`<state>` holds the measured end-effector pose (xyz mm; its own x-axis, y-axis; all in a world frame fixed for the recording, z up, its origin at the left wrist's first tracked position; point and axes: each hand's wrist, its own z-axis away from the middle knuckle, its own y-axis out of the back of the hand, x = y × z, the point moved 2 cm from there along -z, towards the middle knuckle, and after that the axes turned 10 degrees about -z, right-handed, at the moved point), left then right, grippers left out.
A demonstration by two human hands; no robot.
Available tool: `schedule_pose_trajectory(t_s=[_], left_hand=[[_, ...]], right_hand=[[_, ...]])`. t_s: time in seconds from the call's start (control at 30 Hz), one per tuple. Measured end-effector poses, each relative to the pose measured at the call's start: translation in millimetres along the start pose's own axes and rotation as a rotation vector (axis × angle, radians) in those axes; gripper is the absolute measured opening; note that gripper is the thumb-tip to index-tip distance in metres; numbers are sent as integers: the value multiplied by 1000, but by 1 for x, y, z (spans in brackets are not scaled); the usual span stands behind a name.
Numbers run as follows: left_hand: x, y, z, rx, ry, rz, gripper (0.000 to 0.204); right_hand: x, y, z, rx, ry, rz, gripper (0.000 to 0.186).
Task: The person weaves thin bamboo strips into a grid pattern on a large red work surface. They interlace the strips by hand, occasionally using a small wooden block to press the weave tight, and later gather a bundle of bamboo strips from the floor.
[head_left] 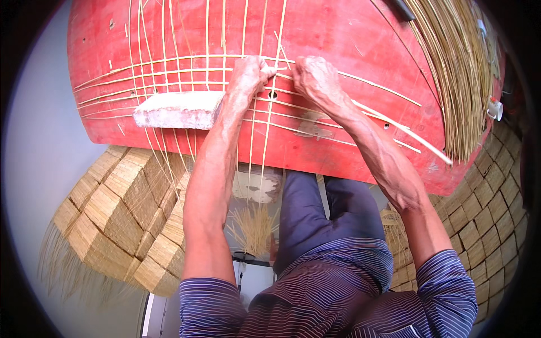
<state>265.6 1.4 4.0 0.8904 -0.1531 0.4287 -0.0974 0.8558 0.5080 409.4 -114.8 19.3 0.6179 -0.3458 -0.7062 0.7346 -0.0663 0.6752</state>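
Note:
A loose lattice of thin pale plant strips (207, 62) is laid out on a red board (349, 28). My left hand (248, 76) is closed at the lattice's right part, its fingertips pinching a strip beside an upright one. Just to the right, my right hand (316, 79) is closed too, at the strip running between the hands; its fingertips are mostly hidden under the knuckles. Loose crosswise strip ends (389, 93) fan out past my right wrist. A rough white block (177, 109) lies across the lattice left of my left forearm.
A thick bundle of long strips (451, 73) lies along the board's right side, with a dark bar-like object (401, 8) at its upper end. A white cup (495, 109) is at the right rim. Woven straw-coloured pieces (121, 208) are piled lower left; more woven work (490, 208) stands right.

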Motion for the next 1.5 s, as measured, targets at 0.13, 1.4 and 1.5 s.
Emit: schedule_pose_trajectory(t_s=[0.13, 1.4, 1.5], left_hand=[[2, 4, 0, -3, 43, 103, 38], [2, -13, -9, 126, 5, 71, 41], [3, -11, -5, 142, 28, 122, 43]], right_hand=[[10, 10, 3, 140, 104, 168, 8], [-10, 3, -32, -127, -219, -115, 19], [9, 20, -14, -96, -179, -94, 15]])
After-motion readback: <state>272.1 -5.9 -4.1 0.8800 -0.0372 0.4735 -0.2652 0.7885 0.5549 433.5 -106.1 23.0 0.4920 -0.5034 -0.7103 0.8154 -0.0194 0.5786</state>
